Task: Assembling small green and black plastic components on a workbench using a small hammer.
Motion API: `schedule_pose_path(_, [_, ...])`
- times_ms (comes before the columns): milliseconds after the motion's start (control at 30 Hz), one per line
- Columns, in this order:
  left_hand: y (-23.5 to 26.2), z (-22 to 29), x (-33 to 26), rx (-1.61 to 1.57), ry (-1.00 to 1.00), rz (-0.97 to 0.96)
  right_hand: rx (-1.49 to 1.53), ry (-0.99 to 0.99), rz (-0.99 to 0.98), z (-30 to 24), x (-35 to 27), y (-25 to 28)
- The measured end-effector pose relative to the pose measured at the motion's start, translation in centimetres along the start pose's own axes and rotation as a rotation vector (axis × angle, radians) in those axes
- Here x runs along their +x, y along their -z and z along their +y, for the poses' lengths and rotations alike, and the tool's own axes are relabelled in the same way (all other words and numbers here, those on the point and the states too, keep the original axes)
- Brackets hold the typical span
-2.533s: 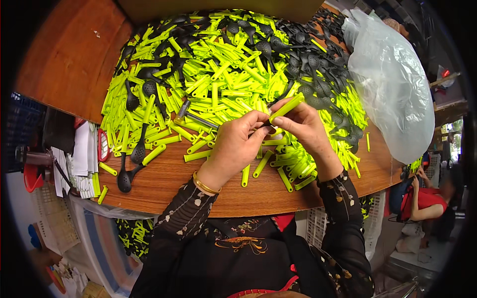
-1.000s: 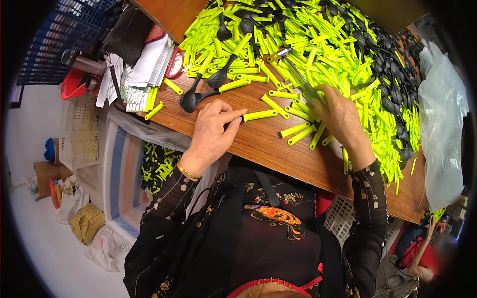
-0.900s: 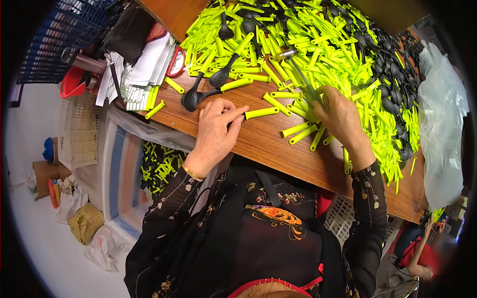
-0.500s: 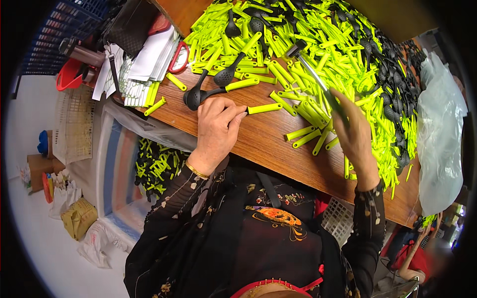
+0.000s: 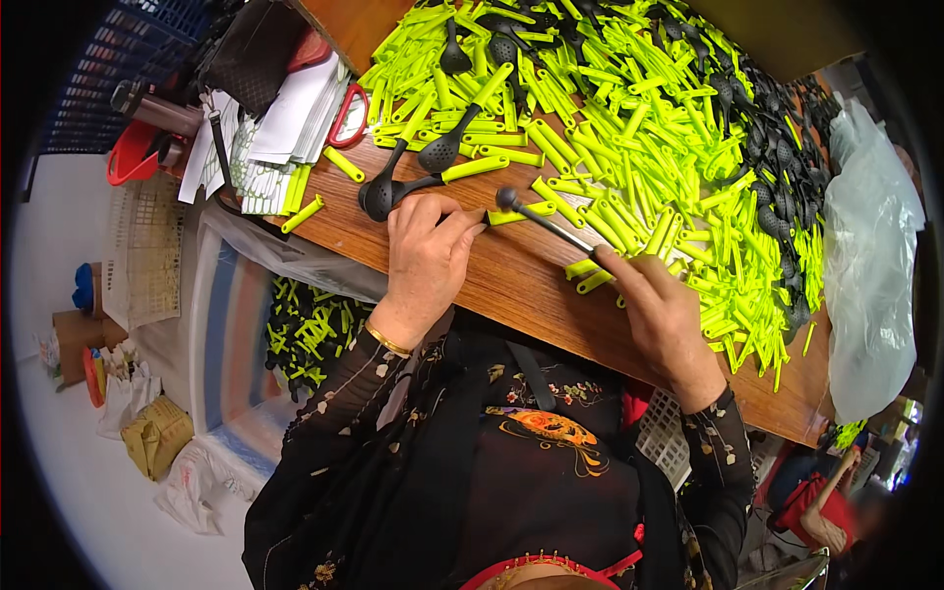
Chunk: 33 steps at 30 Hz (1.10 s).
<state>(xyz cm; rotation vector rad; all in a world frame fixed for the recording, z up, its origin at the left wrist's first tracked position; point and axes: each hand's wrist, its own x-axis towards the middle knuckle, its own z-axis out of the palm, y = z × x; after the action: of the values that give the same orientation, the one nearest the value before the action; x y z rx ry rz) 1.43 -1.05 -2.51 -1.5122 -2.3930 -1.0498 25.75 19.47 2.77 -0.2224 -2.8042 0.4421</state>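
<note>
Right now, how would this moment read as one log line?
left hand: pressing yellow-green handle on wooden table | right hand: holding small hammer over it

The right hand [image 5: 661, 313] covers the near end of the thin dark metal rod [image 5: 551, 224], so its grip there cannot be judged. The heap of lime-green plastic handles [image 5: 649, 138] runs off the top edge, burying much of the wooden bench [image 5: 511, 285]. The left hand [image 5: 425, 258] hides one lime-green handle's end [image 5: 511, 212].

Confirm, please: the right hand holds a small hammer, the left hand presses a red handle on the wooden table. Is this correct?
Not quite. In the head view the handle under the left hand is neon yellow-green, not red. The rest stands: the right hand holds a small hammer, and the left presses the handle on the wooden table.
</note>
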Motion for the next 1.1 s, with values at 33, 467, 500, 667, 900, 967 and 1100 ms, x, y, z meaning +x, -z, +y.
schedule_pose_path(33, [0.0,0.0,-0.1,0.000,-0.002,0.000,-0.073,-0.020,-0.069,-0.1,-0.2,0.0])
schedule_pose_path(467, [-0.2,0.2,-0.1,-0.010,0.016,0.021,0.079,-0.168,0.051,0.3,-1.4,1.7])
schedule_pose_path(500, [-0.1,0.2,-0.2,-0.016,0.024,0.025,0.095,-0.197,0.054,0.3,-1.2,1.8])
schedule_pose_path(667, [0.0,0.3,-0.2,-0.012,0.008,0.034,0.222,-0.229,0.020,1.2,-1.5,1.2])
schedule_pose_path(900, [0.4,0.2,-0.1,0.054,-0.045,-0.016,1.053,-0.788,0.038,1.3,-1.5,1.2])
schedule_pose_path(967, [0.4,0.2,0.3,0.056,-0.056,-0.009,1.088,-0.805,0.036,1.3,-1.6,1.3])
schedule_pose_path(1100, [0.1,0.0,0.7,0.007,-0.055,0.008,1.038,-0.790,0.019,1.6,-2.4,1.1])
